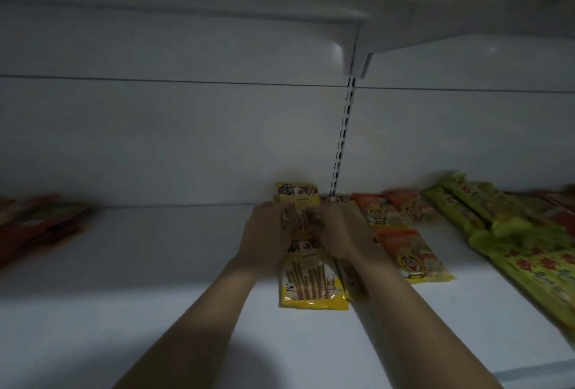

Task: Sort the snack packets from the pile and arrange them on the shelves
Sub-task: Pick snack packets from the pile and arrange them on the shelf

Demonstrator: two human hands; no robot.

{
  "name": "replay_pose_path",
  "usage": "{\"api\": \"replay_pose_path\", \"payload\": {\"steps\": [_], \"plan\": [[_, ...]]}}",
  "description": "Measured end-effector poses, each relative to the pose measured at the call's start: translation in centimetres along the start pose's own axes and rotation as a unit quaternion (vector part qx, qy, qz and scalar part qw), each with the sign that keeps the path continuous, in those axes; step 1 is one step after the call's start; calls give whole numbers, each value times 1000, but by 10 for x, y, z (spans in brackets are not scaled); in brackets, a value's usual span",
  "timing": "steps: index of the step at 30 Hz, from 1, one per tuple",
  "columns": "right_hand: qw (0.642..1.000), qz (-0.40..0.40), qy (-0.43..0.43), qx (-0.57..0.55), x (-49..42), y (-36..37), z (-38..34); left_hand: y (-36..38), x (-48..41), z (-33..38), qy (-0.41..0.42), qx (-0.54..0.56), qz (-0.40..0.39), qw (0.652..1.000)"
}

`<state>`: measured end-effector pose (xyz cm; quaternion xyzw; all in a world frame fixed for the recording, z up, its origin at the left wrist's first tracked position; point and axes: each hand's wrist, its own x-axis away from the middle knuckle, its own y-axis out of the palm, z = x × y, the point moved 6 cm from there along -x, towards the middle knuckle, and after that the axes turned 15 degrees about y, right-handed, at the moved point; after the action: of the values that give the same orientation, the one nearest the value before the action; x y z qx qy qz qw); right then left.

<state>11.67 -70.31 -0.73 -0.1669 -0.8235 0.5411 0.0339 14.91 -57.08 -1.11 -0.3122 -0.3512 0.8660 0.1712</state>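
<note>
Jointly gripped glossy packet (299, 201), left hand (268, 234), right hand (339, 234)

White back panel (155, 139) rising from the back edge of the shelf (155, 264), crossed in its upper part by a thin dark horizontal seam (186, 80). A slotted metal upright (342, 139) runs down the panel right of centre, its dark slots in two columns; a white bracket (356, 55) sits at its top end, with a pale highlight (337, 49) on the panel just left of it.
</note>
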Motion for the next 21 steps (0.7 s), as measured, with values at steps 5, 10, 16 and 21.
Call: {"api": "replay_pose_path", "payload": {"steps": [5, 10, 16, 21], "plan": [[999, 16, -26, -17, 3, 9, 5, 16, 8, -16, -45, -4, -11, 999], [1000, 6, -2, -6, 0, 24, 16, 19, 11, -19, -54, -12, -24, 998], [1000, 0, 11, -6, -2, 22, 15, 14, 11, -10, -23, -24, -15, 999], [1000, 13, 15, -23, 7, 1, 7, -5, 18, -13, -53, -57, -1, 997]]}}
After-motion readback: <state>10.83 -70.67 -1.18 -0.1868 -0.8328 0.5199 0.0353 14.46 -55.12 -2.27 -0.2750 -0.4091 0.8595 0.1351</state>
